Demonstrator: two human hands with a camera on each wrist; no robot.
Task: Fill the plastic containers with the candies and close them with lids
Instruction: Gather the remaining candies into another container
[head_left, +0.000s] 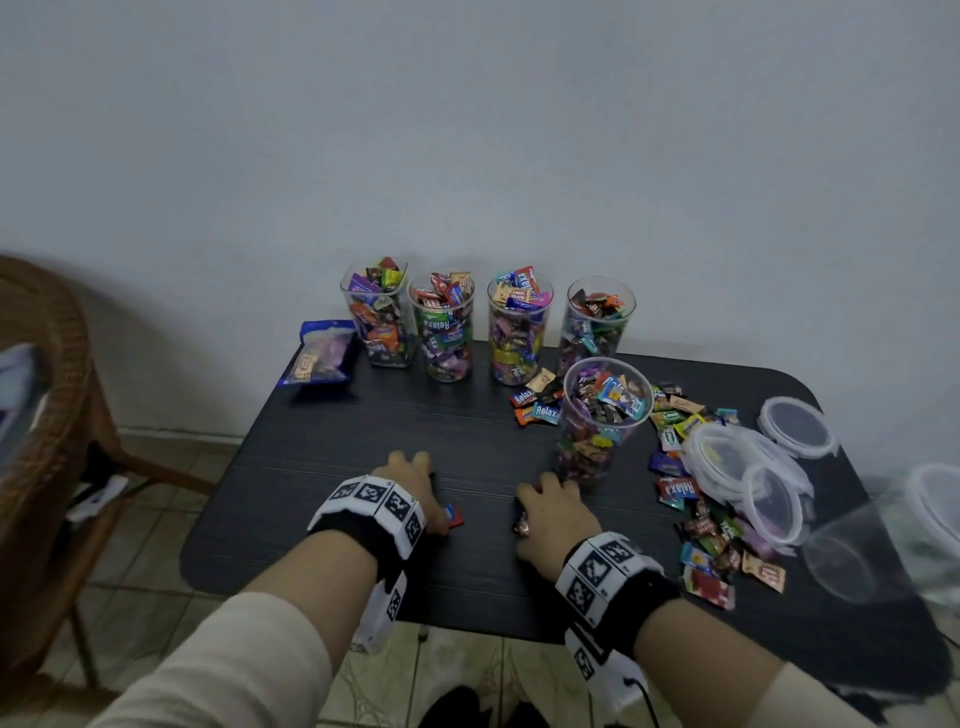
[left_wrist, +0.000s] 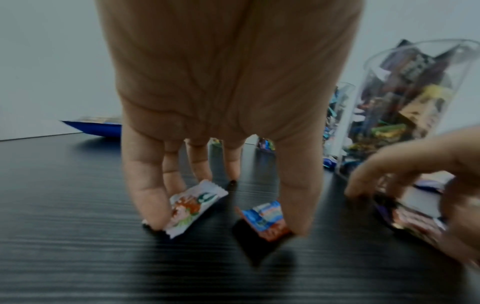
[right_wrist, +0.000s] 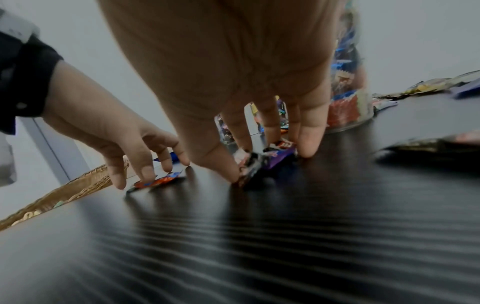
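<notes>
Both hands are down on the black table (head_left: 322, 467) near its front edge, palms toward the surface. The left hand (head_left: 410, 480) has its fingers spread and pointing down, their tips on a white-wrapped candy (left_wrist: 193, 207) and an orange-and-blue candy (left_wrist: 267, 220) lying flat. The right hand (head_left: 553, 512), just beside it, has thumb and fingers closing round a small clump of dark and purple candies (right_wrist: 265, 158) on the table.

A full, lidless plastic container (head_left: 602, 415) stands just beyond the right hand. Four more filled containers (head_left: 447, 325) line the far edge by the wall, with a blue candy bag (head_left: 324, 353) at the far left corner. Loose candies (head_left: 696, 499) are scattered toward the right edge, beside several clear lids (head_left: 797, 426) lying there.
</notes>
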